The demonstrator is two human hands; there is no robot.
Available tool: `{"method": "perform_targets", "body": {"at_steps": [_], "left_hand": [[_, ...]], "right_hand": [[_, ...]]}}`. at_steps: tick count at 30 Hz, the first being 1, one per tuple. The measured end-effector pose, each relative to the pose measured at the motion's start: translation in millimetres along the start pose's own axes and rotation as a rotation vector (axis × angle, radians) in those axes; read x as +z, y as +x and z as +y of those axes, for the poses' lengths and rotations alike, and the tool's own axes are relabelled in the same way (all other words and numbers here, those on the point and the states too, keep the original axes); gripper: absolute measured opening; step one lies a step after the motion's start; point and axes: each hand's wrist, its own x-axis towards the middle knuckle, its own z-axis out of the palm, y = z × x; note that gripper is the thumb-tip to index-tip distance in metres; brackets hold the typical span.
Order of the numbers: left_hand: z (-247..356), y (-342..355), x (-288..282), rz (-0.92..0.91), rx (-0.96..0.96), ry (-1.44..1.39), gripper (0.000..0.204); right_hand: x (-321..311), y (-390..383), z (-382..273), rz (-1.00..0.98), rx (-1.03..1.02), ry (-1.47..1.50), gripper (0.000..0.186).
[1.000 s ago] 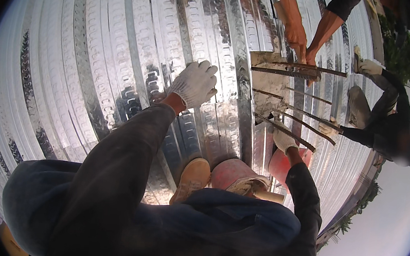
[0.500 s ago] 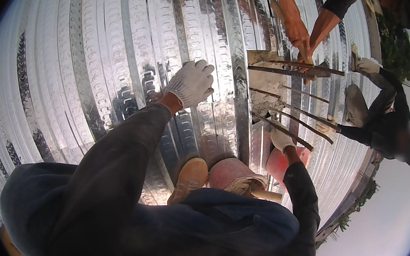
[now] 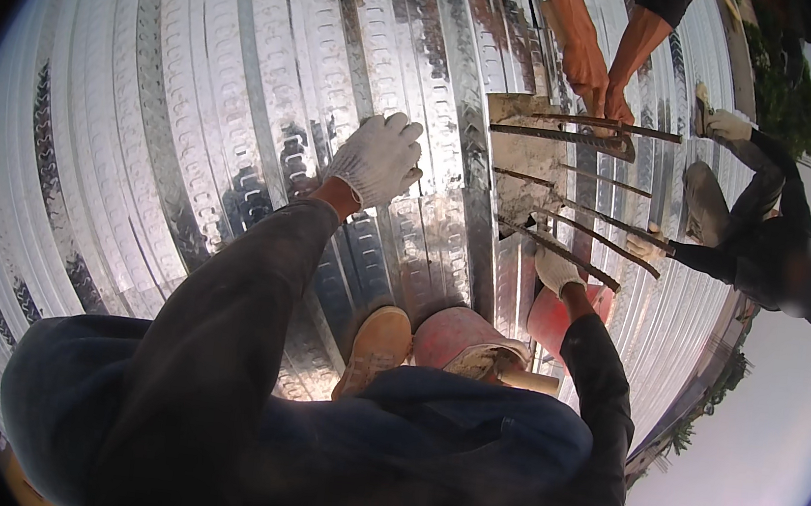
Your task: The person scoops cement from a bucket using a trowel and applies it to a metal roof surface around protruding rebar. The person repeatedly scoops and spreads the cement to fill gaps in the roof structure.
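Observation:
My left hand [image 3: 375, 163], in a white knitted glove, lies on the ribbed, shiny metal decking [image 3: 242, 117], fingers stretched out and holding nothing. To the right, my gloved right hand [image 3: 557, 272] is low beside a rough patch of concrete [image 3: 526, 162] set in the decking. Its fingers look curled, and what they hold is hidden behind a bent rebar [image 3: 573, 256]. Several more rusty bars rise from the concrete. At its far end a co-worker's bare hands [image 3: 597, 80] are close together by a thicker rebar [image 3: 566, 139].
A worn red bucket [image 3: 460, 343] with a wooden-looking handle at its mouth is by my shoe [image 3: 381, 344]. Another red bucket [image 3: 557, 318] stands under my right forearm. At right, a second co-worker [image 3: 770, 262] in dark clothes crouches with gloved hands. Trees line the far edge.
The co-worker's bare hands have shifted, and the wooden handle seen by them is no longer visible. My right hand has moved slightly; my left stays on the decking.

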Motion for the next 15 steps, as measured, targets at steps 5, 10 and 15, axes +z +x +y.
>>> {"method": "perform_targets", "body": {"at_steps": [5,10,15], "left_hand": [[1.7,2.1,-0.9,0.016,-0.002,-0.013,0.036],[0.9,-1.4,-3.3,0.017,-0.002,-0.004,0.036],[0.4,-1.4,-3.4,-0.022,-0.012,-0.012,0.036]], "right_hand": [[-4.5,-1.9,1.3,-0.027,0.026,0.011,0.034],[-12.9,-0.4,-9.8,-0.140,0.083,0.028,0.036],[-13.0,0.2,-9.4,-0.183,0.053,-0.007,0.038]]}}
